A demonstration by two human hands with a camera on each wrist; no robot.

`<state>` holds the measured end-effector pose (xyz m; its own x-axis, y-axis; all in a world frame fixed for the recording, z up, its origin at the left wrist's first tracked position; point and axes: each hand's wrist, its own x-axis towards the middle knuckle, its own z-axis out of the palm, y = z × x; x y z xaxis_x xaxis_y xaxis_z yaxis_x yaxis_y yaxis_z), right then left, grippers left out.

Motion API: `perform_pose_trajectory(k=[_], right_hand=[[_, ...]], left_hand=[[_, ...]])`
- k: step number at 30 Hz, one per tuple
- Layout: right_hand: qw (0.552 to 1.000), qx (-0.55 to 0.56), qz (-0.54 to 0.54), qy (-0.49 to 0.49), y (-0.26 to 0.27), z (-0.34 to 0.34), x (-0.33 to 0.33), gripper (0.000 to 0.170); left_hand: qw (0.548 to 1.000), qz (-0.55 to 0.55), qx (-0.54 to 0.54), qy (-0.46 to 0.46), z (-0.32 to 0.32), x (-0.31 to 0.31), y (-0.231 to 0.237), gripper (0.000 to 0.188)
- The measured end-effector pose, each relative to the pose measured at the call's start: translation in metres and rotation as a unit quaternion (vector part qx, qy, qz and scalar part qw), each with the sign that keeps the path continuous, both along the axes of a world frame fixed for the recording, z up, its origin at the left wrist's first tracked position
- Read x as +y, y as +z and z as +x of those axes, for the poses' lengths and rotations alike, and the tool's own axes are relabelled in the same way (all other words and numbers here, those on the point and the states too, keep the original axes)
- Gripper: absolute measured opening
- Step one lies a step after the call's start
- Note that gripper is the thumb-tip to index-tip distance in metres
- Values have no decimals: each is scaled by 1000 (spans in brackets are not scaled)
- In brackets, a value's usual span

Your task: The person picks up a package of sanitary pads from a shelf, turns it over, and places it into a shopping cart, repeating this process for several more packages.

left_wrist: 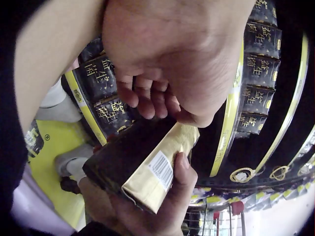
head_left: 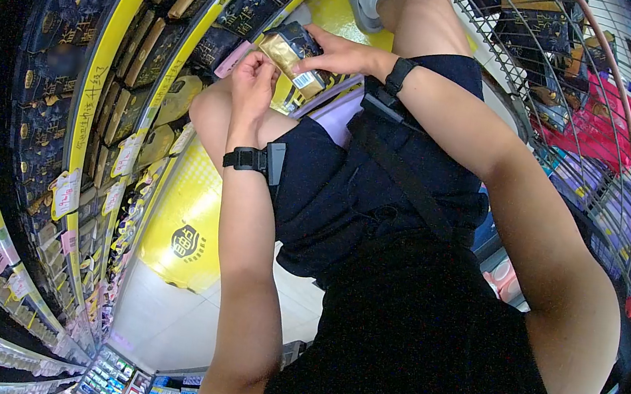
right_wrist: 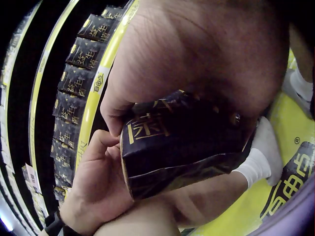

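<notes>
A black package with a gold side and a barcode label (head_left: pixel 291 56) (left_wrist: pixel 152 172) (right_wrist: pixel 182 147) is held over the lap. My right hand (head_left: pixel 343 54) (left_wrist: pixel 165 201) (right_wrist: pixel 202 59) grips it across its body, the thumb on the gold side by the barcode. At the package's other end is my left hand (head_left: pixel 252 87) (left_wrist: pixel 172 59) (right_wrist: pixel 101 182), its fingers curled and its thumb and fingertips pinching the end edge. The right hand's fingers behind the package are partly hidden, and the exact pinch is hard to see.
Shelves of similar black packages (head_left: pixel 49 87) (left_wrist: pixel 261 69) (right_wrist: pixel 74 81) with yellow edge strips (head_left: pixel 97 86) stand at the left. A wire cart (head_left: pixel 584 65) holding dark packages and a red bag (head_left: pixel 604 125) is at the right. Bent legs and a yellow floor mat (head_left: pixel 189 203) lie below.
</notes>
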<state>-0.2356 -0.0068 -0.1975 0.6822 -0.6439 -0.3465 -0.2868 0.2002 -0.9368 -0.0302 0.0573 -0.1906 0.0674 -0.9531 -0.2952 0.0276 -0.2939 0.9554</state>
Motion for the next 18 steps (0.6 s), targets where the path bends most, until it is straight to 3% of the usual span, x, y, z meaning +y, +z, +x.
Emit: perform_pose_trajectory(k=[5,8,14,18], right_hand=[[1000,8,23,6,16,-3,3,92],[1000,-7,-6,-16,-5,3,2,84],[985,-72,150,-45,7,3,0,67],[986,-60,134,-76,11,5,2,64]], left_hand=[[1000,-8,-9,-8,0,0,0,7],[1000,-11,7,-12,2,0,-2,8],[996,5,90,9,-1,0,4,8],[991,6,131,28,-3,0,6,8]])
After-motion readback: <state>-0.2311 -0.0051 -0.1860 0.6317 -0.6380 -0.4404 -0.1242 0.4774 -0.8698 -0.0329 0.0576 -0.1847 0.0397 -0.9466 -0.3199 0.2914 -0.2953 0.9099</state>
